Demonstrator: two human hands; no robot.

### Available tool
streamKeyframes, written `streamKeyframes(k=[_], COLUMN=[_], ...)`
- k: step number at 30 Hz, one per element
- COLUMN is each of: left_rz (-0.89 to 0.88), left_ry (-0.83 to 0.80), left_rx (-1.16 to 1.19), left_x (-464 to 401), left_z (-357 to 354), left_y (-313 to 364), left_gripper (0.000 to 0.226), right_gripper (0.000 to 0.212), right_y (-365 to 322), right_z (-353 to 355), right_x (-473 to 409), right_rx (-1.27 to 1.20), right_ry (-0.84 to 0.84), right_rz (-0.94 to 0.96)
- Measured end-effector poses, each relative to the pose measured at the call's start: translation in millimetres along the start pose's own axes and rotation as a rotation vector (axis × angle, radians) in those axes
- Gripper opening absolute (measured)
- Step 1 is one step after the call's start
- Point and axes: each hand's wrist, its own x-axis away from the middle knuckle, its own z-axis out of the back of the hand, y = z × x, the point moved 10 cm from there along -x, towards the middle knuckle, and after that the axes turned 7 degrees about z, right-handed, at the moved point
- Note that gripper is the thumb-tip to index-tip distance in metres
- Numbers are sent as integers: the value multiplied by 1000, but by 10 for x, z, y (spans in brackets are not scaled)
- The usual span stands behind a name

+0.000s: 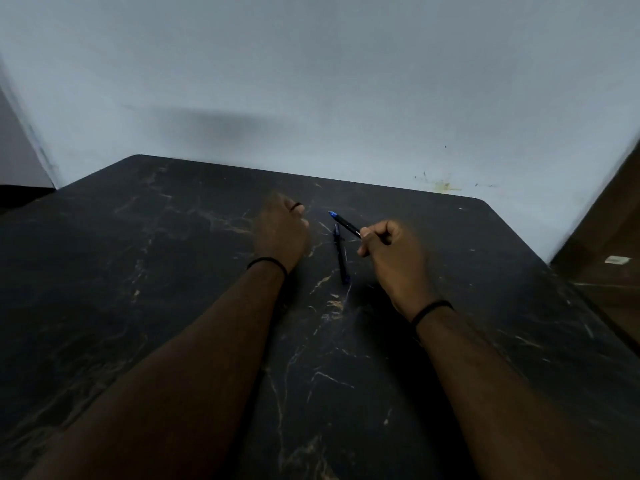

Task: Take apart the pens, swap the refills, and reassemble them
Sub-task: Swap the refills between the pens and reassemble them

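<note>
— Nearest us, what's the bench (207, 341) like?

— Dark, smooth, stone-patterned with pale tan veins; both forearms reach out over it, a thin black band (266, 261) on each wrist.

— And the right hand (391, 258)?

— Curled round one pen (344, 223), a slim black barrel with a blue end pointing up-left, lifted off the surface, probably to start pulling it apart.

— The second pen (341, 256)?

— Flat on the bench between the hands, dark with blue ends, likely waiting its turn.

— The left hand (282, 233)?

— Blurred; fingers seem loosely bent and hold nothing I can see. Beyond is a plain pale wall (311, 81).
</note>
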Motion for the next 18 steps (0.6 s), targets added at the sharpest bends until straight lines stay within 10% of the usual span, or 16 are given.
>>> streamKeyframes(k=[8, 18], left_rz=[195, 233], left_ry=[-112, -220], left_rx=[574, 613], left_x=[24, 64], left_z=[-112, -163], left_y=[-83, -76], left_gripper=[10, 21], right_gripper=[23, 14], right_y=[-29, -66], right_z=[-55, -112], right_x=[21, 59], right_rx=[-27, -34], right_ry=[-32, -101], right_rz=[9, 35])
